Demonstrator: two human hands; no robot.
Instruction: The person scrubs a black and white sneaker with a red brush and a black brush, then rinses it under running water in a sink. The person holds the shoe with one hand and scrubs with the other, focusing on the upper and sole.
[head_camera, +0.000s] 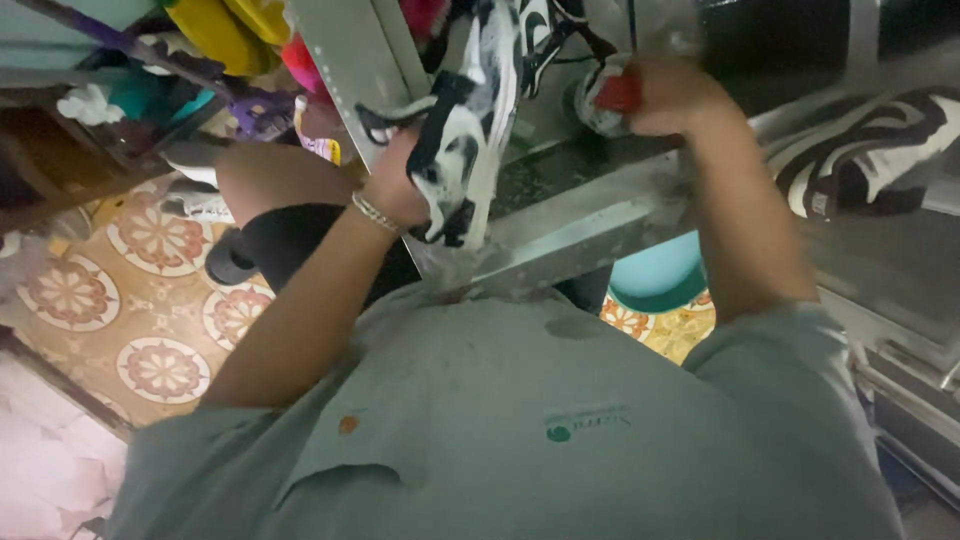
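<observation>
My left hand grips a black and white sneaker by its heel end and holds it sole-side toward the metal ledge. My right hand is closed around a small red and white object, probably a brush, pressed near the shoe's front. A bracelet sits on my left wrist. My grey shirt fills the lower frame.
A shelf with colourful sandals and shoes stands at upper left. A teal basin rests on the patterned tile floor under the ledge. A black and white striped cloth lies at right. A metal post rises beside the shoe.
</observation>
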